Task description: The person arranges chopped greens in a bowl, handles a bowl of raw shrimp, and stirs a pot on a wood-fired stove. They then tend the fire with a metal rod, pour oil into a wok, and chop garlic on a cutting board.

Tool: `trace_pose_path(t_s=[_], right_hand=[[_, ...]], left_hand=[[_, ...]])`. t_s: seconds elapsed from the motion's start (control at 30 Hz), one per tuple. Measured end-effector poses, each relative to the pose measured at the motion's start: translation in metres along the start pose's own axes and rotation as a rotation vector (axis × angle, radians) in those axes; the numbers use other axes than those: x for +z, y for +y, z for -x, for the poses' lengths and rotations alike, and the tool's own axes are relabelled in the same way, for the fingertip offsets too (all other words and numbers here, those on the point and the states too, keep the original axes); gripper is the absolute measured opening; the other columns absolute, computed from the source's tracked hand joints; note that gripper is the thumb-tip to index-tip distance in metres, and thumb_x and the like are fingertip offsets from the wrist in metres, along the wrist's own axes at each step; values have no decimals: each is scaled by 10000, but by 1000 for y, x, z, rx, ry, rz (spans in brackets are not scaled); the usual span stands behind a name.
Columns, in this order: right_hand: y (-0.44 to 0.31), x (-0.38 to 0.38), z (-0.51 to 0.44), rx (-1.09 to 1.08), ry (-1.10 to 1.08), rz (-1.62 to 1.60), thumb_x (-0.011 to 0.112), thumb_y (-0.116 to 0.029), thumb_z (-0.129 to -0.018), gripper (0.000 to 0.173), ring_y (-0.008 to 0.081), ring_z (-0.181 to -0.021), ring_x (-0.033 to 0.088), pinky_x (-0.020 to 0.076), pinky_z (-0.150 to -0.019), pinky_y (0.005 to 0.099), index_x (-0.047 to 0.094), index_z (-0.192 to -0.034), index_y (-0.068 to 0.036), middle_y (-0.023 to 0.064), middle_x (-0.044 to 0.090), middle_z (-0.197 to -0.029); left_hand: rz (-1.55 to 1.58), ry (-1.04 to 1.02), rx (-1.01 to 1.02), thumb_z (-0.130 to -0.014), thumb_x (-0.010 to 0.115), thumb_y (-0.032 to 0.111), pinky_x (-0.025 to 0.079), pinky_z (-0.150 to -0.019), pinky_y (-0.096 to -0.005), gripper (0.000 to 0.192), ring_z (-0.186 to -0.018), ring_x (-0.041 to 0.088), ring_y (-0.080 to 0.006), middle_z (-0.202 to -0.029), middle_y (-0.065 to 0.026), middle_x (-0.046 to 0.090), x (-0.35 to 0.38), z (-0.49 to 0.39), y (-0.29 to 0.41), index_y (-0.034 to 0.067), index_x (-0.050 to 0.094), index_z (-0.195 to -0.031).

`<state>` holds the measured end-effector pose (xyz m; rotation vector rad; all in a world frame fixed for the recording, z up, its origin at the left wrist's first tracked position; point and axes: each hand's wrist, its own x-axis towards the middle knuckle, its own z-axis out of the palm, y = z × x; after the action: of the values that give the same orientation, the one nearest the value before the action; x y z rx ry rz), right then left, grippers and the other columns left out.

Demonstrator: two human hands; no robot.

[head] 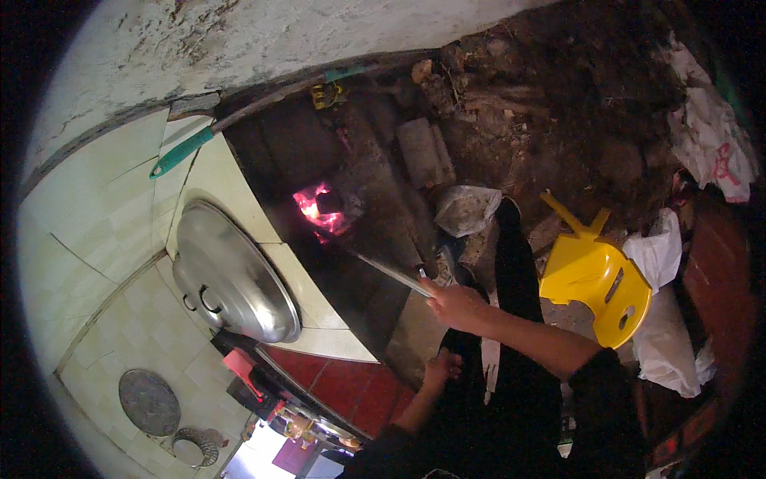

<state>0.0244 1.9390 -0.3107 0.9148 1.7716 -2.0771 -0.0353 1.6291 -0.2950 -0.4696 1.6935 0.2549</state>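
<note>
My right hand (pixel 458 306) grips the near end of a long, thin rod (pixel 392 274), its material unclear. The rod slants up and left, its far end close to glowing embers (pixel 320 208) in a dark stove or hearth. My left hand (pixel 441 366) is loosely curled near my dark-clothed lap, lower and further left; I cannot tell whether anything is in it. Beside the fire, a large metal pot lid (pixel 236 275) with a handle lies over the pale tiled ledge (pixel 311 299).
A yellow plastic chair or stool (pixel 598 281) lies at the right, near white sacks (pixel 667 341). A brick (pixel 422 152) and an open bag of ash-like matter (pixel 468 209) are beyond my hands. A green-handled tool (pixel 182 152) leans along the wall. Red floor tiles (pixel 347 383) show at lower left.
</note>
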Motion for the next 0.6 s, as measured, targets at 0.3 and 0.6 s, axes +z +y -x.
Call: trace_pose_path(t_s=[0.3,0.6], right_hand=[[17,-58,131,199,94,41,530,-252,-969,538,425,-748,660,528,-660,496,347,-1466,-156,228,665,-820],[8,-47,96,163,42,166,538,-228,-962,538,412,-722,665,539,-656,499,353,-1452,-107,225,668,-809]], left_hand=[[-148,35,24,-996,378,418,535,-594,-324,511,-607,621,-193,-857,-108,681,-11,17,34,3,676,-966],[-378,19,128,-999,394,437,529,-599,-338,528,-604,612,-197,-806,-104,665,-10,33,50,-9,674,-957]])
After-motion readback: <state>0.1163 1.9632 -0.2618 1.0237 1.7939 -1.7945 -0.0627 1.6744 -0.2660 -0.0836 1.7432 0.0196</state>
